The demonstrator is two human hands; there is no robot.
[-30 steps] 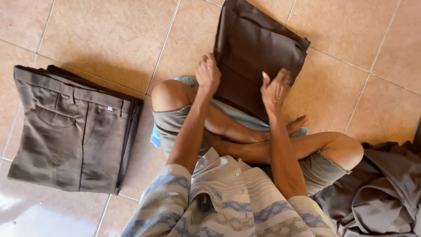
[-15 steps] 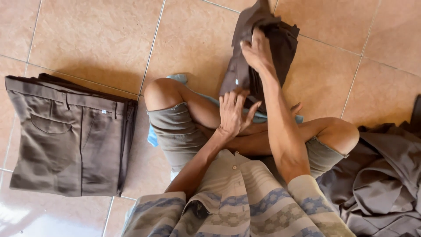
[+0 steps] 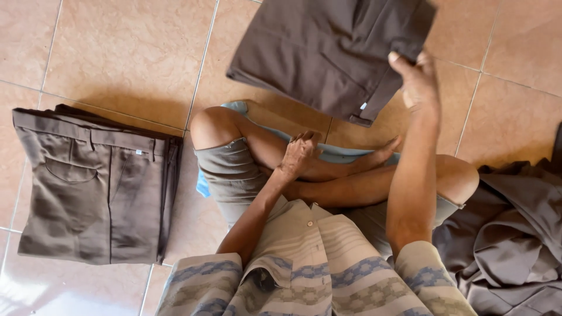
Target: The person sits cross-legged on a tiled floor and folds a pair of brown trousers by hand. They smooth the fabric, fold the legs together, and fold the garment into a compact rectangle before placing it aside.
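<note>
right hand (image 3: 417, 82): fingers pinched shut on folded brown trousers (image 3: 328, 50), gripping the corner nearest them
left hand (image 3: 298, 155): fingers loosely curled, empty, resting on shin
handling: looks soft, light, floppy; likely unfolds unless gripped through all layers at the folded edge

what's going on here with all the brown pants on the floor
A person sits cross-legged on a tiled floor. Their right hand holds up a folded pair of dark brown trousers, while the left hand rests near their legs. A folded stack of trousers lies to their left, an unfolded heap to their right.
</note>
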